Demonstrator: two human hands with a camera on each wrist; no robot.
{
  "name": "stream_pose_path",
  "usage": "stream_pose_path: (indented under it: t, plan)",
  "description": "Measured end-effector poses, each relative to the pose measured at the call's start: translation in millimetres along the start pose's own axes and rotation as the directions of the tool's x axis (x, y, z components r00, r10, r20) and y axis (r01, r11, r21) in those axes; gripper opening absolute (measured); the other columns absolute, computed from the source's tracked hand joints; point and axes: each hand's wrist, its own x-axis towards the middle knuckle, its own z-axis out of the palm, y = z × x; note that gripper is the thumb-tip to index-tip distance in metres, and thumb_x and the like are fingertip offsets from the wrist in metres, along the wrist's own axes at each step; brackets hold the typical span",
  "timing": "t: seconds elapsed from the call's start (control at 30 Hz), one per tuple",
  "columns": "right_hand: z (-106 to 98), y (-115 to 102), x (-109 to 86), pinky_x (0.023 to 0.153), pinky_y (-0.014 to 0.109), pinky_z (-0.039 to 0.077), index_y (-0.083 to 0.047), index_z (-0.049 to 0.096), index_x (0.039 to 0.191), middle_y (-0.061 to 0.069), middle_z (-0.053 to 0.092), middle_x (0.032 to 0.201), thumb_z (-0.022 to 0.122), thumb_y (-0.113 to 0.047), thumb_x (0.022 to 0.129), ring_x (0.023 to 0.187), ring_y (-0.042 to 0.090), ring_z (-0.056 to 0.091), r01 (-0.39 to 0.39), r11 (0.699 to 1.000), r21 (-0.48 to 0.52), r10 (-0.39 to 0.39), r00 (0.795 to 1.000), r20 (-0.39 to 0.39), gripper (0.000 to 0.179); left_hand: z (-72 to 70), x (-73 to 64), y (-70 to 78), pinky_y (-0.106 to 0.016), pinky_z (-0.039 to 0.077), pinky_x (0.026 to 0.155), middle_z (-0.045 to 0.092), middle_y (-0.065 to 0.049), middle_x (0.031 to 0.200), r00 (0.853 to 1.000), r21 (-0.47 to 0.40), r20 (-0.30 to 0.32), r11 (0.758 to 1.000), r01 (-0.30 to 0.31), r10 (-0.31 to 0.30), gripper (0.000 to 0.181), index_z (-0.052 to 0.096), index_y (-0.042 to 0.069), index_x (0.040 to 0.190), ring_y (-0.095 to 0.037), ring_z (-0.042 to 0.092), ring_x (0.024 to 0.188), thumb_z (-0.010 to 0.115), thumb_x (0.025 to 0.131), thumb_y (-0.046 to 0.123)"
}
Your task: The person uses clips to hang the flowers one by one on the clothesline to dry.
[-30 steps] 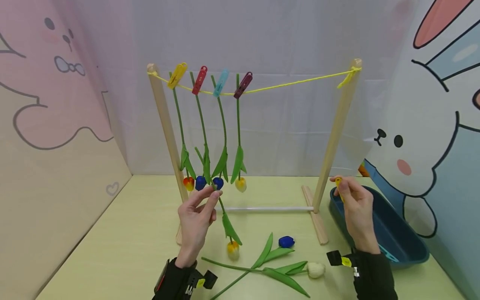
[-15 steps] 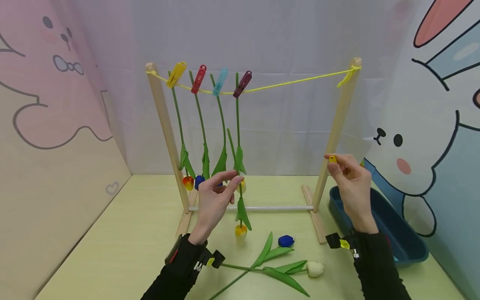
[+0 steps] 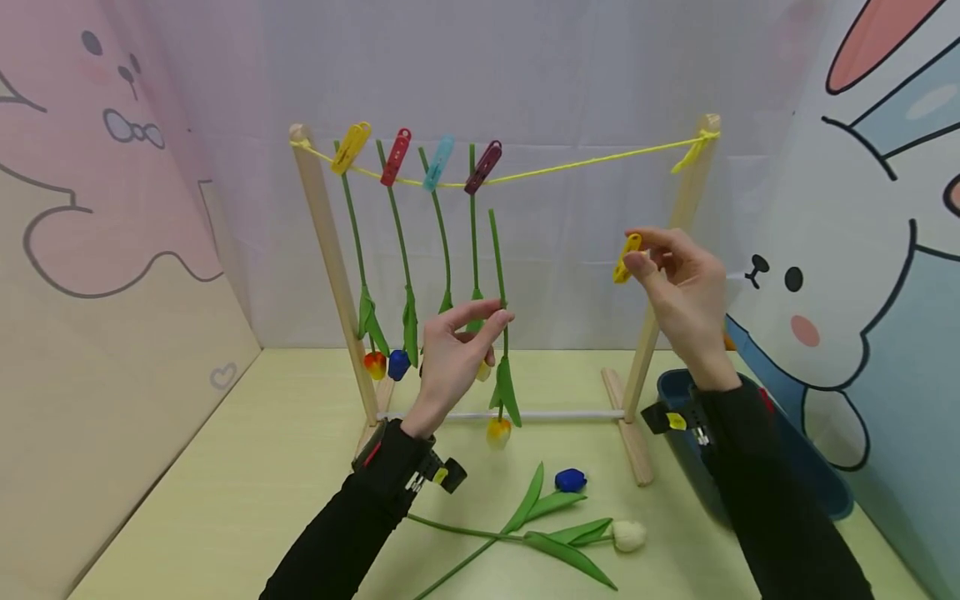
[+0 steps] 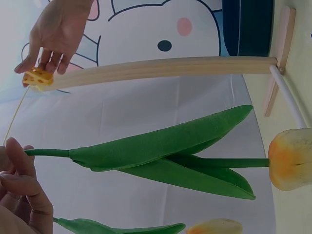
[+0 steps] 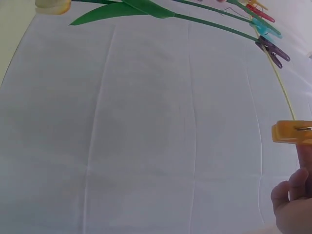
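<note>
My left hand [image 3: 459, 354] pinches the green stem of a yellow-orange tulip [image 3: 498, 432], which hangs bloom down just right of the clipped row. In the left wrist view its leaves [image 4: 161, 141] and bloom [image 4: 291, 160] show large. Between thumb and fingers, my right hand [image 3: 682, 292] holds a yellow clothespin [image 3: 627, 258] below the right part of the yellow string [image 3: 585, 165]. On that string, yellow [image 3: 351, 148], red [image 3: 396, 157], light blue [image 3: 438, 163] and dark purple [image 3: 483, 167] clothespins clip upside-down tulips by their stems. My left hand partly hides the lower blooms.
Two wooden posts [image 3: 318, 225] bear the string, joined low down by a white rod [image 3: 570, 415]. On the table lie a blue tulip [image 3: 571, 480] and a white tulip [image 3: 628, 536], stems crossed. A dark blue basin [image 3: 813, 467] stands at the right, partly behind my right sleeve.
My left hand has carried the yellow-orange tulip right and upward, past the purple clothespin's stem. My right hand has risen from near the basin and moved left with the yellow clothespin.
</note>
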Motion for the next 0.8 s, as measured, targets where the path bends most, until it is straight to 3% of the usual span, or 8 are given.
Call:
stream_pose_path:
  t: [0.13, 0.23, 0.33, 0.43, 0.57, 0.63, 0.8]
  plan:
    - [7.4, -7.2, 20.9, 0.072, 0.012, 0.047, 0.011, 0.067, 0.115, -0.022, 0.065, 0.093, 0.068, 0.003, 0.091, 0.077, 0.002, 0.059, 0.026, 1.000, 0.016, -0.026, 1.000, 0.009, 0.026, 4.2, 13.1, 12.5, -0.024, 0.040, 0.047, 0.073, -0.023, 0.112, 0.999, 0.031, 0.011, 0.999, 0.044, -0.045, 0.028, 0.068, -0.004, 0.122, -0.008, 0.053, 0.048, 0.066, 0.097, 0.009]
    - [14.6, -13.7, 36.7, 0.072, 0.014, 0.050, 0.009, 0.068, 0.113, -0.017, 0.067, 0.091, 0.070, 0.003, 0.090, 0.076, 0.003, 0.063, 0.023, 0.997, 0.068, -0.025, 1.000, 0.018, 0.024, 6.6, 22.8, 14.7, -0.023, 0.042, 0.048, 0.073, -0.023, 0.111, 1.000, 0.044, 0.013, 0.999, 0.017, -0.017, 0.027, 0.069, -0.003, 0.121, -0.008, 0.053, 0.047, 0.066, 0.097, 0.009]
    - [22.7, -22.6, 51.8, 0.064, 0.015, 0.049, 0.001, 0.070, 0.110, -0.010, 0.067, 0.091, 0.072, 0.000, 0.090, 0.072, 0.005, 0.064, -0.028, 0.987, 0.159, 0.023, 0.999, 0.034, 0.020, 7.7, 30.4, 14.8, -0.022, 0.045, 0.052, 0.072, -0.023, 0.112, 0.999, 0.046, 0.029, 0.999, -0.016, 0.014, 0.028, 0.068, -0.002, 0.122, -0.010, 0.054, 0.049, 0.066, 0.098, 0.010]
    - [31.7, -32.7, 66.8, 0.052, 0.016, 0.039, -0.006, 0.070, 0.106, -0.002, 0.065, 0.091, 0.073, -0.004, 0.090, 0.059, 0.009, 0.058, -0.091, 0.959, 0.270, 0.079, 0.995, 0.052, 0.016, 9.4, 37.9, 15.5, -0.022, 0.047, 0.056, 0.071, -0.022, 0.113, 0.999, 0.038, 0.036, 0.999, -0.028, 0.026, 0.030, 0.068, -0.001, 0.124, -0.011, 0.055, 0.050, 0.066, 0.097, 0.013]
    - [43.9, -43.4, 84.8, 0.047, 0.020, 0.030, -0.008, 0.068, 0.104, 0.001, 0.061, 0.087, 0.073, -0.006, 0.091, 0.047, 0.012, 0.040, -0.143, 0.922, 0.359, 0.121, 0.989, 0.084, 0.014, 13.2, 50.0, 13.8, -0.026, 0.051, 0.059, 0.072, -0.020, 0.112, 0.999, 0.035, 0.018, 0.998, -0.049, 0.048, 0.031, 0.069, 0.001, 0.124, -0.015, 0.056, 0.050, 0.067, 0.097, 0.016]
    - [49.9, -47.1, 92.4, 0.047, 0.021, 0.028, -0.008, 0.068, 0.102, 0.002, 0.059, 0.086, 0.072, -0.007, 0.091, 0.046, 0.014, 0.035, -0.158, 0.905, 0.394, 0.131, 0.987, 0.096, 0.012, 15.1, 61.3, -6.6, -0.028, 0.052, 0.059, 0.073, -0.014, 0.113, 0.996, 0.036, 0.006, 0.996, -0.084, 0.083, 0.033, 0.069, 0.007, 0.125, -0.018, 0.057, 0.050, 0.067, 0.097, 0.023]
    - [63.7, -51.7, 105.0, 0.046, 0.023, 0.025, -0.008, 0.067, 0.093, 0.004, 0.055, 0.082, 0.072, -0.006, 0.092, 0.044, 0.015, 0.028, -0.168, 0.879, 0.447, 0.139, 0.985, 0.097, 0.005, 18.5, 94.1, -81.4, -0.031, 0.050, 0.055, 0.072, 0.006, 0.117, 0.984, 0.055, -0.018, 0.983, -0.174, 0.175, 0.037, 0.066, 0.032, 0.129, -0.019, 0.058, 0.051, 0.066, 0.095, 0.045]
